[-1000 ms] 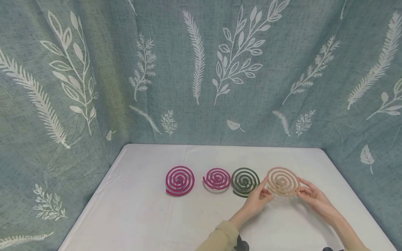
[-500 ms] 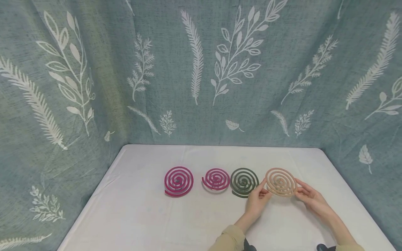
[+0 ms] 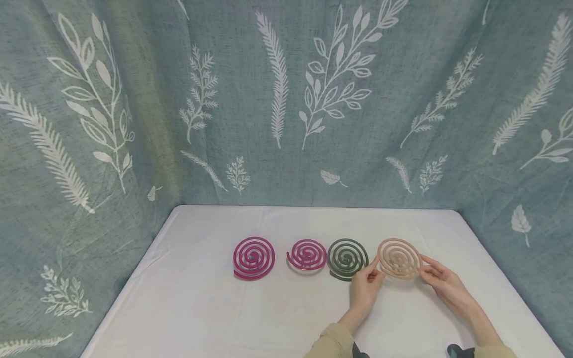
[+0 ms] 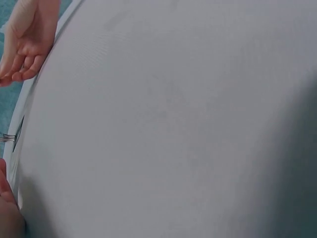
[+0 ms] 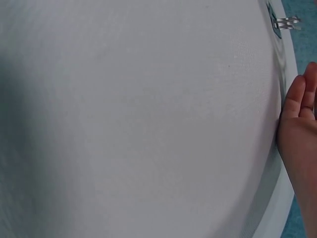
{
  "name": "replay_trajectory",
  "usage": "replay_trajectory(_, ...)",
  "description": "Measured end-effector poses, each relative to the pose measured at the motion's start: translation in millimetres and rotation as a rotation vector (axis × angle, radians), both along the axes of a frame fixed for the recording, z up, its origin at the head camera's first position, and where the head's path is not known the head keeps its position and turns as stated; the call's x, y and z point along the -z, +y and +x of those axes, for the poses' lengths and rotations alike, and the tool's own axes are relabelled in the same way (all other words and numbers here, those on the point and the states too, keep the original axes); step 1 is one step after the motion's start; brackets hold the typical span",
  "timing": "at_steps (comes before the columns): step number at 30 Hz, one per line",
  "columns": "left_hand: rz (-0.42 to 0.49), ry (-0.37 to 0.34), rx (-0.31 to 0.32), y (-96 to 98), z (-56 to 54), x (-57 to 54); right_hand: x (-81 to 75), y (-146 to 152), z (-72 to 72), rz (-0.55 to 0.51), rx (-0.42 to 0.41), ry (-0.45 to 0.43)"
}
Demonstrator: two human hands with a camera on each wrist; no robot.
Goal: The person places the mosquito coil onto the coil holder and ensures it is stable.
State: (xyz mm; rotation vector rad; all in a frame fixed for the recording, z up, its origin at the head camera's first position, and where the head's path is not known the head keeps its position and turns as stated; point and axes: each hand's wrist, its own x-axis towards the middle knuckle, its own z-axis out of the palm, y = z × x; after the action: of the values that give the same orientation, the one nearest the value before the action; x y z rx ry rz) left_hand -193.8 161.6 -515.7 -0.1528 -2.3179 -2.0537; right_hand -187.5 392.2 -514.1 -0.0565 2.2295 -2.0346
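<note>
In the head view, a beige spiral mosquito coil (image 3: 400, 241) is at the right end of a row of coils. My left hand (image 3: 364, 293) pinches its left edge. On the opposite edge, the fingers of my right hand (image 3: 447, 286) grip it. Just left of it lies a dark green coil (image 3: 348, 240), its lower right overlapped by my left hand. Farther left come a tilted magenta coil (image 3: 307, 269), with something shiny beneath, and a larger magenta coil (image 3: 253, 277). Neither wrist view shows the coils.
A white cloth-covered table (image 3: 201, 308) bears the row. Patterned blue-green curtains (image 3: 250, 99) close in the back and both sides. Metal clips, one in the left wrist view (image 4: 7, 138) and one in the right (image 5: 287, 23), sit at the table's edge.
Both hands keep hold of the beige coil, which has shifted very slightly left. My forearms have drawn a little closer together. The other coils stay in place as the head view drifts slightly.
</note>
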Motion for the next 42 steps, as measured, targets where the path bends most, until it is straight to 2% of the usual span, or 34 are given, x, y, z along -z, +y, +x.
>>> replay_trajectory(5,0.006,-0.008,-0.054,4.0,0.6,-3.0,1.4,-2,-3.3,0.046,0.024,0.002)
replay_trajectory(11,-0.009,-0.042,-0.083,7.8,-0.4,-3.6,-0.3,-4,-5.3,0.065,0.057,-0.027)
replay_trajectory(17,-0.031,-0.072,-0.083,11.5,-2.0,-4.6,-2.1,-7,-5.5,0.104,0.097,-0.056)
replay_trajectory(23,-0.073,-0.102,-0.093,11.8,-2.8,-5.5,-1.0,-9,-6.5,0.175,0.099,-0.067)
replay_trajectory(29,-0.129,-0.120,-0.117,13.2,-3.7,-5.2,0.3,-10,-7.3,0.175,0.103,-0.085)
replay_trajectory(37,-0.203,-0.108,-0.123,15.7,-4.0,-8.0,-1.3,-8,-9.1,0.184,0.100,-0.098)
replay_trajectory(42,-0.210,-0.107,-0.120,16.9,-4.2,-8.3,-2.4,-9,-10.3,0.203,0.099,-0.110)
